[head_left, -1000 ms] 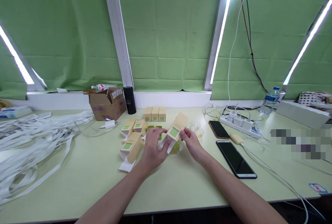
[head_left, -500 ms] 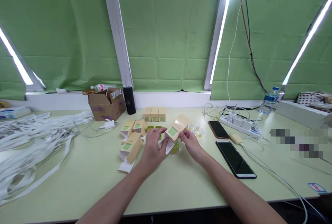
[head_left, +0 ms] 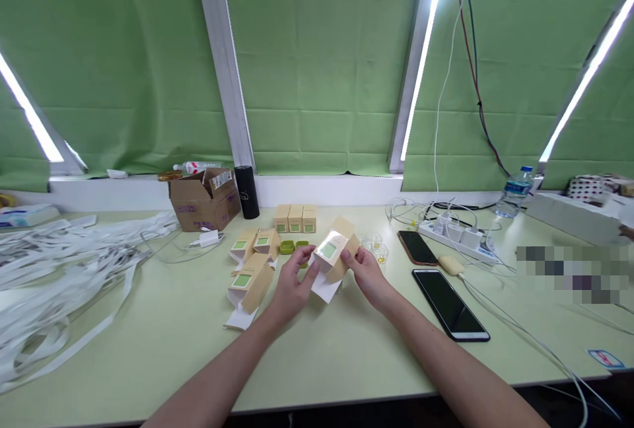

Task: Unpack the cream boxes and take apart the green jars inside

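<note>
Between my hands a small beige carton (head_left: 339, 238) with a green label is held tilted above the table, its white flap (head_left: 325, 288) hanging open toward me. My left hand (head_left: 293, 283) pinches the carton's left side with fingers and thumb. On the right side, my right hand (head_left: 370, 279) grips it with the thumb on the near face. Several green lids or small green containers (head_left: 287, 247) sit just behind my left hand. Clear little jars (head_left: 380, 253) with yellow bits stand behind my right hand. What is inside the carton is hidden.
Left of my hands lie several open cartons (head_left: 251, 281); three closed ones (head_left: 296, 218) stand behind. Further left are white straps (head_left: 64, 283), a cardboard box (head_left: 205, 202) and a black cylinder (head_left: 246, 193). Phones (head_left: 450, 304), a power strip (head_left: 458, 240) and cables occupy the right.
The carton has turned and tilted, so its side and lowered white flap face me more. The greenish jar seen beneath it earlier is now mostly hidden. Both hands shifted slightly.
</note>
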Tool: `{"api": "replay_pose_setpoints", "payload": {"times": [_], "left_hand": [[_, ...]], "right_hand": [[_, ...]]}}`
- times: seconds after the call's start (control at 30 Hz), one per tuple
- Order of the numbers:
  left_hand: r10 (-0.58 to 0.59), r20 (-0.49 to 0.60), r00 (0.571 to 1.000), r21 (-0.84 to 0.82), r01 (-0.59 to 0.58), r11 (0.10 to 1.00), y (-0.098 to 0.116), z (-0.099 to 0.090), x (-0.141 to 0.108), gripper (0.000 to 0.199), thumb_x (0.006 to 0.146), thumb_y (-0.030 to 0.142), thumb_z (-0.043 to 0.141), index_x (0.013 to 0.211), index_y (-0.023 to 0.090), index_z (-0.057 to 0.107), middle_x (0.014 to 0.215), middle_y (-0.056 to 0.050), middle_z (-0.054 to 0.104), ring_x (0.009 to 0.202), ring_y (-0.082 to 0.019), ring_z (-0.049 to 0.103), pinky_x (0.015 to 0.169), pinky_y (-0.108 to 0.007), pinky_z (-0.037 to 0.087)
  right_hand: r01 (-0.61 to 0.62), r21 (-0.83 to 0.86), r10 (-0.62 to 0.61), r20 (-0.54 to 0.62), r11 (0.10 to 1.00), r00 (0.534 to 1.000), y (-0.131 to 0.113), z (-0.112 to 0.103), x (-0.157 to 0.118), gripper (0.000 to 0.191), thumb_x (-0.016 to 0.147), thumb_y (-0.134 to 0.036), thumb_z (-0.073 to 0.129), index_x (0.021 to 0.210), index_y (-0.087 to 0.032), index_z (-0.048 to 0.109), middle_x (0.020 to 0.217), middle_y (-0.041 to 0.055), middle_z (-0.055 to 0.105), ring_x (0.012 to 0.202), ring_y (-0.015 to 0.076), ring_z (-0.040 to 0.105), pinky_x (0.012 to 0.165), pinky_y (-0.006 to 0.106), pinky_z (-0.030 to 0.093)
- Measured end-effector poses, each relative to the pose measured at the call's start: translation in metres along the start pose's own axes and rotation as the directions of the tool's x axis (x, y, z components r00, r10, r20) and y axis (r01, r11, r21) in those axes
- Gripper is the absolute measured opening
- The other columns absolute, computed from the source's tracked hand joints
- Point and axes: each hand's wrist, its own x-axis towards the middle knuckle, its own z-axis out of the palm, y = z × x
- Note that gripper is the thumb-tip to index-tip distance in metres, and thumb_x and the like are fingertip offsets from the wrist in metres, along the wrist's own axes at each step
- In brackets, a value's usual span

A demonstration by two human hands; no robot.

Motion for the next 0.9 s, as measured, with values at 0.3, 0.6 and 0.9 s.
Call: {"api": "replay_pose_setpoints", "payload": {"times": [0.3,0.6,0.9], "left_hand": [[-0.008,0.025,1.000,-0.042,0.009,0.999,0.0095,-0.0035,0.0016,0.045,0.098,0.060,0.057,0.116,0.020,0.066,0.112,-0.012,0.074,0.105,-0.026,0.069,0.093,-0.040,0.054],[-0.039,0.009,0.999,0.055,0.038,0.998,0.0086,-0.0036,0.0032,0.043,0.099,0.058,0.055,0.101,0.018,0.072,0.104,-0.012,0.074,0.101,-0.027,0.068,0.090,-0.040,0.054],[-0.061,0.020,0.998,0.126,0.058,0.990,0.0043,-0.0038,0.0061,0.046,0.095,0.062,0.058,0.089,0.019,0.071,0.093,-0.009,0.071,0.091,-0.025,0.066,0.083,-0.037,0.053]], "right_hand": [[-0.012,0.029,0.014,-0.062,1.000,0.998,-0.0034,-0.0039,-0.0018,0.056,0.071,-0.059,0.089,0.106,-0.018,0.074,0.109,0.0120,0.081,0.094,0.0291,0.076,0.084,0.041,0.061],[-0.010,0.065,0.013,-0.042,0.998,0.999,-0.0061,-0.0043,-0.0027,0.056,0.067,-0.057,0.092,0.104,-0.019,0.073,0.106,0.0118,0.082,0.091,0.0307,0.078,0.086,0.045,0.062],[-0.003,0.029,0.004,-0.037,1.000,0.999,-0.0035,-0.0060,-0.0019,0.056,0.068,-0.058,0.091,0.104,-0.019,0.072,0.109,0.0121,0.081,0.094,0.0323,0.078,0.086,0.046,0.063]]}}
